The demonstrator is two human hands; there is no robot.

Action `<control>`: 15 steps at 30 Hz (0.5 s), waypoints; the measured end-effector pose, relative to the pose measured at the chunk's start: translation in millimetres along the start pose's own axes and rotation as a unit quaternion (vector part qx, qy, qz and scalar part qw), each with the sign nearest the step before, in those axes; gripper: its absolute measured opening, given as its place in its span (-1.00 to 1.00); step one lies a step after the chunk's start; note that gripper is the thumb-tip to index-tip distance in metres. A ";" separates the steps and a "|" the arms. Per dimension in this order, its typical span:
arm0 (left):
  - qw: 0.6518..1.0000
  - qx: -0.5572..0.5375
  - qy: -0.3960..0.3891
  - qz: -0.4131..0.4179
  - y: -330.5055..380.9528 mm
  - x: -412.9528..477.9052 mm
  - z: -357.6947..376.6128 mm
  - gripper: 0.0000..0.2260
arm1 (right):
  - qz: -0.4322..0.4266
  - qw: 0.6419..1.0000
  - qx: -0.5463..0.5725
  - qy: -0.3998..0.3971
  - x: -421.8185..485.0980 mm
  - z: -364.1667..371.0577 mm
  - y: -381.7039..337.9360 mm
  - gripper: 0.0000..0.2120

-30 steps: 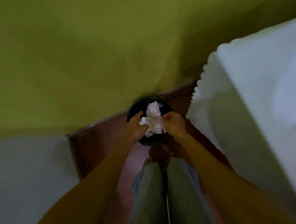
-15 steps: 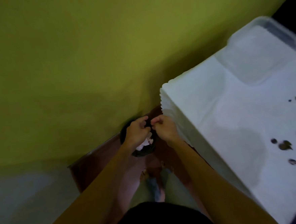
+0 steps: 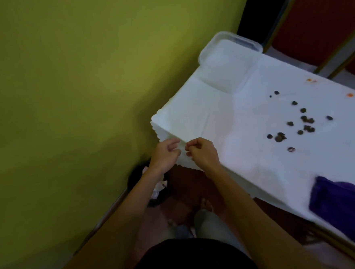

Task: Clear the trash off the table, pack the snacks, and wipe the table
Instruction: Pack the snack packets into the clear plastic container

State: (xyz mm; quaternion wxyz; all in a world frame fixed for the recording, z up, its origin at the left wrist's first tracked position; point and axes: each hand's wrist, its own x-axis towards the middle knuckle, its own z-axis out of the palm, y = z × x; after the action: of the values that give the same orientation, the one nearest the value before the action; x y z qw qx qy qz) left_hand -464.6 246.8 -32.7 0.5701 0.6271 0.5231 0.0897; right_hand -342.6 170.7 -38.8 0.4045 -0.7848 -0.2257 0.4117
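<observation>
A black bin [image 3: 159, 198] stands on the floor by the wall with crumpled white paper [image 3: 158, 188] inside it. My left hand [image 3: 165, 154] hovers above the bin, fingers loosely curled, holding nothing. My right hand [image 3: 203, 152] is beside it at the table's near corner, fingers curled in, with nothing visible in it. The table [image 3: 203, 120] has a white cloth. Several small dark snack pieces [image 3: 304, 123] lie scattered on it. A clear plastic container [image 3: 228, 61] sits at the far corner. A purple cloth [image 3: 343, 204] lies near the front right edge.
A green wall [image 3: 74, 89] runs along the left. Small orange stains [image 3: 349, 95] mark the cloth at the far right. A red chair [image 3: 322, 19] with a metal frame stands behind the table. My legs and bare foot [image 3: 205, 204] are on the reddish floor.
The crumpled paper that both hands held over the bin now lies in it. Both hands have risen away from the bin, and the view has swung right onto the table.
</observation>
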 end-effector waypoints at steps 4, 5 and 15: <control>0.997 0.052 -0.045 0.030 13.3 4.8 23.4 -0.69 | 0.012 0.998 0.038 0.053 -5.1 -31.3 12.0 -0.84; 0.996 0.065 -0.054 0.036 17.3 6.9 29.1 -0.70 | 0.014 0.997 0.047 0.065 -5.8 -39.0 15.4 -0.84; 0.977 0.147 -0.127 0.087 76.8 25.0 113.2 -0.75 | 0.043 0.982 0.112 0.148 -4.4 -124.7 44.7 -0.85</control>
State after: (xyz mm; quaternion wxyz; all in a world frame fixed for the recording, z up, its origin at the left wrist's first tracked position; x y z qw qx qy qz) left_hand -330.8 210.6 -20.5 0.5239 0.7533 0.3972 -0.0190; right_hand -240.7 86.2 -31.9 0.5012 -0.7955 -0.0820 0.3305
